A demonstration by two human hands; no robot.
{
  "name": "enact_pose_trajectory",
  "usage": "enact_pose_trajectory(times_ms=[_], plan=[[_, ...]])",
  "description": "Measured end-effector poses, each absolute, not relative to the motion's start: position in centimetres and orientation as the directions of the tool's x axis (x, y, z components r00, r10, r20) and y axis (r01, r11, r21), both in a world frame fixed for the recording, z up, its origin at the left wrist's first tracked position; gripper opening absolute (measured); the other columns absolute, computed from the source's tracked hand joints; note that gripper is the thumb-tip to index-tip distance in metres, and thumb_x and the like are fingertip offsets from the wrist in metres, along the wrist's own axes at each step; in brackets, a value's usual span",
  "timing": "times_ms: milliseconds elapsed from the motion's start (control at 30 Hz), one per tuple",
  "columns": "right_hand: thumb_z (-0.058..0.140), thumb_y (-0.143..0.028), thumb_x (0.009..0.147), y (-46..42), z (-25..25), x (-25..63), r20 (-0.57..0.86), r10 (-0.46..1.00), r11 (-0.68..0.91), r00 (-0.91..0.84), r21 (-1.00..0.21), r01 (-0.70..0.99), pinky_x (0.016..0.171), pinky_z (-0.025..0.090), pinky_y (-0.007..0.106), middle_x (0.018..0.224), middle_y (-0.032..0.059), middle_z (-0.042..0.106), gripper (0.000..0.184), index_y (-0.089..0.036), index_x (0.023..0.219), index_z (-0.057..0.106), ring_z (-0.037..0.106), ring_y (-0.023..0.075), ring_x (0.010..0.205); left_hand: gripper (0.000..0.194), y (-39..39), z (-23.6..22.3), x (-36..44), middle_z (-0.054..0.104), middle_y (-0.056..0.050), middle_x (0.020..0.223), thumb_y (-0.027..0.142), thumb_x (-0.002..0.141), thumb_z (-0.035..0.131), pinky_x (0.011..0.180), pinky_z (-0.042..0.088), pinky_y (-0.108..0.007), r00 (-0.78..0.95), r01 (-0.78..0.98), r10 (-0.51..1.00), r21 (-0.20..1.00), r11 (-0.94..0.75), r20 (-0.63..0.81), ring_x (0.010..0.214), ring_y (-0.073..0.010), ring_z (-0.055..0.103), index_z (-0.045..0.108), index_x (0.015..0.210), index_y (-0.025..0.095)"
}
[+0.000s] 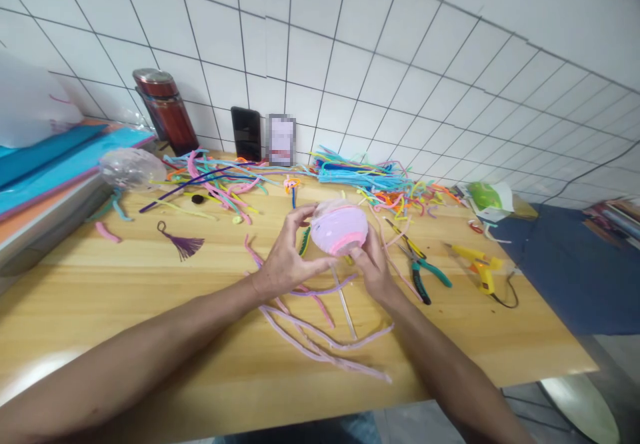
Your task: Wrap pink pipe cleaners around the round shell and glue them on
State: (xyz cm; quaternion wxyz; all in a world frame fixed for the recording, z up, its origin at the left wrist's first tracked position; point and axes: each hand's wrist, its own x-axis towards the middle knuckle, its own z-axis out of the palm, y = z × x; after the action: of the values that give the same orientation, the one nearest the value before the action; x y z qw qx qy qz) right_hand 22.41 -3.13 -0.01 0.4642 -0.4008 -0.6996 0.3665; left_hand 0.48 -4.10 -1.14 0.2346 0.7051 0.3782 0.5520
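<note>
Between my hands, raised over the wooden table (165, 337), is a rounded lilac object (336, 225) with a pink ring round its lower end. What it is made of is hard to tell. My left hand (291, 252) grips its left side, fingers above and thumb below. On the other side my right hand (373, 261) holds it, with the thumb at the pink end. Beneath them lie loose lilac and pink pipe cleaners (320, 344) and a thin clear stick (345, 305). Green-handled pliers (423, 274) rest to the right of my right hand.
A yellow glue gun (480, 267) lies at the right. Along the tiled wall are a bundle of blue pipe cleaners (360, 174), two phones, the dark one (246, 134) leaning upright, and a red thermos (167, 111). A purple tassel (183, 243) and a clear plastic bag (133, 169) lie left.
</note>
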Motion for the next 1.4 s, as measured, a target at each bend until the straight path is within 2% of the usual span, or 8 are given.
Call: enact_pose_trajectory(times_ms=[167, 333, 467, 567, 633, 833, 967, 1400], plan=[[0.045, -0.077, 0.095, -2.3, -1.2, 22.7, 0.240, 0.956, 0.266, -0.172, -0.952, 0.154, 0.121, 0.049, 0.051, 0.152, 0.0095, 0.063, 0.072, -0.030, 0.149, 0.052, 0.058, 0.0314, 0.144, 0.081, -4.2, -0.9, 0.5, 0.047, -0.017, 0.158, 0.048, 0.087, 0.084, 0.120, 0.048, -0.051, 0.141, 0.264, 0.789, 0.745, -0.612, 0.598, 0.151, -0.0339, 0.048, 0.040, 0.152, 0.028], [0.048, -0.078, 0.095, -1.3, -1.9, 22.5, 0.266, 0.937, 0.268, -0.226, -0.963, -0.020, 0.119, 0.051, 0.055, 0.152, 0.0100, 0.065, 0.073, -0.031, 0.150, 0.055, 0.057, 0.0332, 0.146, 0.073, -4.4, -1.2, 1.0, 0.036, -0.018, 0.167, 0.040, 0.090, 0.082, 0.123, 0.048, -0.052, 0.154, 0.165, 0.779, 0.761, -0.627, 0.608, 0.159, -0.0328, 0.041, 0.039, 0.148, 0.029], [0.048, -0.088, 0.089, -1.2, -2.1, 22.4, 0.221, 0.944, 0.224, -0.244, -0.974, -0.017, 0.119, 0.051, 0.052, 0.151, 0.0084, 0.066, 0.082, -0.031, 0.147, 0.059, 0.059, 0.0321, 0.144, 0.079, -4.2, -2.0, 1.2, 0.042, -0.019, 0.164, 0.038, 0.089, 0.084, 0.122, 0.048, -0.051, 0.124, 0.114, 0.810, 0.803, -0.585, 0.573, 0.151, -0.0312, 0.051, 0.036, 0.151, 0.028], [0.048, -0.093, 0.086, -1.4, -2.1, 22.7, 0.210, 0.939, 0.219, -0.271, -0.976, 0.001, 0.112, 0.056, 0.049, 0.140, 0.0088, 0.072, 0.085, -0.030, 0.141, 0.064, 0.065, 0.0328, 0.133, 0.088, -4.0, -2.4, 1.1, 0.047, -0.018, 0.160, 0.043, 0.087, 0.086, 0.112, 0.055, -0.047, 0.092, 0.097, 0.881, 0.876, -0.473, 0.465, 0.133, -0.0278, 0.063, 0.034, 0.156, 0.027], [0.052, -0.092, 0.086, -1.6, -1.8, 22.8, 0.219, 0.930, 0.242, -0.296, -0.969, 0.043, 0.110, 0.057, 0.048, 0.137, 0.0090, 0.073, 0.083, -0.030, 0.141, 0.063, 0.067, 0.0327, 0.129, 0.088, -3.8, -2.5, 1.1, 0.050, -0.017, 0.158, 0.046, 0.088, 0.084, 0.107, 0.057, -0.044, 0.090, 0.030, 0.920, 0.923, -0.384, 0.381, 0.123, -0.0249, 0.066, 0.035, 0.157, 0.026], [0.071, -0.070, 0.090, -2.2, -1.3, 22.5, 0.297, 0.877, 0.338, -0.377, -0.940, 0.045, 0.117, 0.052, 0.047, 0.160, 0.0117, 0.056, 0.079, -0.027, 0.153, 0.048, 0.058, 0.0315, 0.143, 0.069, -3.6, -1.5, 1.1, 0.058, -0.014, 0.151, 0.056, 0.092, 0.076, 0.101, 0.058, -0.037, 0.095, -0.194, 0.963, 0.954, -0.229, 0.251, 0.119, -0.0237, 0.067, 0.050, 0.145, 0.021], [0.075, -0.064, 0.090, -2.1, -1.6, 22.4, 0.308, 0.887, 0.358, -0.344, -0.929, 0.089, 0.112, 0.054, 0.046, 0.154, 0.0133, 0.059, 0.075, -0.026, 0.149, 0.050, 0.063, 0.0298, 0.135, 0.062, -3.6, -1.3, 0.9, 0.065, -0.013, 0.143, 0.060, 0.091, 0.074, 0.094, 0.059, -0.034, 0.086, -0.171, 0.972, 0.964, -0.202, 0.219, 0.113, -0.0233, 0.069, 0.056, 0.135, 0.019], [0.076, -0.060, 0.091, -1.8, -2.1, 22.6, 0.297, 0.913, 0.340, -0.280, -0.933, 0.115, 0.106, 0.056, 0.042, 0.145, 0.0098, 0.065, 0.065, -0.029, 0.144, 0.056, 0.066, 0.0270, 0.127, 0.068, -3.6, -1.8, 0.9, 0.063, -0.011, 0.141, 0.062, 0.092, 0.073, 0.080, 0.058, -0.030, 0.141, -0.172, 0.965, 0.966, -0.195, 0.220, 0.106, -0.0218, 0.068, 0.052, 0.142, 0.021]])
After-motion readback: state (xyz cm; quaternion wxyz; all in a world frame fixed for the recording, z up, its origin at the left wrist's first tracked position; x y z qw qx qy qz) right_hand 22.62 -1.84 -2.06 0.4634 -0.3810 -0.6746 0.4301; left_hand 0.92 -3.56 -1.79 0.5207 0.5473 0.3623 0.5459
